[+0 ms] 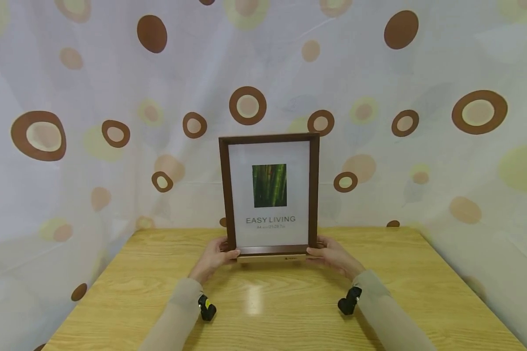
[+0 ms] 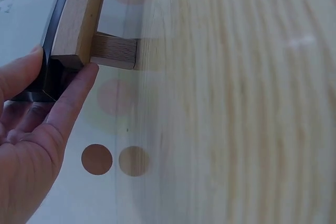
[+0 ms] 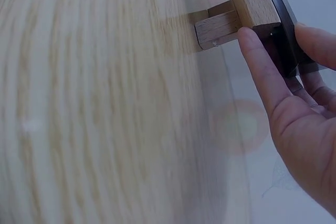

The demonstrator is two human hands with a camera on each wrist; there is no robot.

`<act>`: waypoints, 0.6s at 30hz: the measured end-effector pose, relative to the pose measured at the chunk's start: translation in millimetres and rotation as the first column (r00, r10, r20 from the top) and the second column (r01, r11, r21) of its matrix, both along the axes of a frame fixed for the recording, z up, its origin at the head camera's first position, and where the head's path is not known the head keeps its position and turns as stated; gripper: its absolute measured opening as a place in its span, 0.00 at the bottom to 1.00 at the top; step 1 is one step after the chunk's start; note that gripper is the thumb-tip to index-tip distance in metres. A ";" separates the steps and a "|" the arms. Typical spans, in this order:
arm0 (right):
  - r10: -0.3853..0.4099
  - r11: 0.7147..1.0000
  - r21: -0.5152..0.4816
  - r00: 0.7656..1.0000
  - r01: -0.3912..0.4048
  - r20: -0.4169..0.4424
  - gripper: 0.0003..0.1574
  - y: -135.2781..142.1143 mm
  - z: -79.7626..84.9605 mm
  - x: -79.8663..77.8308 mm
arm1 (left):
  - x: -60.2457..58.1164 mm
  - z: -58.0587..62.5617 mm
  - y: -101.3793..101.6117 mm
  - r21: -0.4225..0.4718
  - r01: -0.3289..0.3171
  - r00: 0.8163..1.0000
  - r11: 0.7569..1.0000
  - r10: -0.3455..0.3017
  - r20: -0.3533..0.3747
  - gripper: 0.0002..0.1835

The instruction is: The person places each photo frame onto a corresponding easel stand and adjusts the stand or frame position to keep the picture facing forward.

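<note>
A dark brown picture frame [image 1: 314,195] stands nearly upright near the far edge of the table, with a green bamboo picture and "EASY LIVING" lettering on its white sheet. Its bottom edge rests on a light wooden stand [image 1: 270,258], whose short foot [image 2: 116,50] shows in the left wrist view. My left hand [image 1: 212,257] grips the frame's lower left corner, thumb on the front, index fingertip at the end of the stand's bar. At the lower right corner my right hand [image 1: 334,254] grips the frame the same way, index fingertip against the bar in the right wrist view.
The wooden table [image 1: 263,312] has a glossy, light-grained top. Behind it and along both sides hangs a pale curtain [image 1: 272,58] with brown and green ovals. A small black device sits on each wrist.
</note>
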State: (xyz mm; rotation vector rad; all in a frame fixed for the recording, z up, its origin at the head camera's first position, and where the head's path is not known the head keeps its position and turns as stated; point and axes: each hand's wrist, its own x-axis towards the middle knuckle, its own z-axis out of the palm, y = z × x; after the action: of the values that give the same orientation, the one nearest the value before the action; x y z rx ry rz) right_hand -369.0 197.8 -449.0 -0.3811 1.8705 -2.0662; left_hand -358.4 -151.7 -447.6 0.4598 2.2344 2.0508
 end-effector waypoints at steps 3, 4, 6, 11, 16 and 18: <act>0.018 1.000 0.008 1.000 -0.017 -0.014 0.37 3.1 -0.5 0.5 | 1.4 2.4 2.8 0.004 0.019 1.000 1.000 -0.019 0.005 0.24; 0.021 1.000 0.011 1.000 -0.020 -0.018 0.36 4.0 -0.5 0.6 | 2.9 4.4 3.8 0.002 0.025 1.000 1.000 -0.025 0.003 0.24; 0.031 0.999 0.022 0.999 -0.030 -0.029 0.37 5.4 -0.3 1.1 | 6.6 8.9 5.5 -0.003 0.034 0.999 0.999 -0.034 -0.005 0.25; 0.024 0.999 0.029 0.999 -0.023 -0.024 0.35 7.5 0.5 1.7 | 13.8 16.8 9.1 -0.017 0.033 0.999 0.999 -0.033 -0.012 0.26; 0.022 1.000 0.022 0.999 -0.022 -0.024 0.36 9.0 1.7 2.6 | 2.3 5.5 9.8 -0.012 0.025 1.000 1.000 -0.025 -0.018 0.27; 0.021 1.000 0.019 0.999 -0.020 -0.029 0.36 10.3 1.3 2.4 | -3.0 0.8 9.9 -0.014 0.033 0.999 0.999 -0.033 -0.025 0.27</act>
State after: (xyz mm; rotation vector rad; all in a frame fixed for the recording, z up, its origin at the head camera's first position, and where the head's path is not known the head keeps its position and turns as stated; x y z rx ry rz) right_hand -366.6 208.1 -447.8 -0.4264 1.8934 -2.0387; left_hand -361.4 -141.8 -446.8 0.5203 2.2380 2.0238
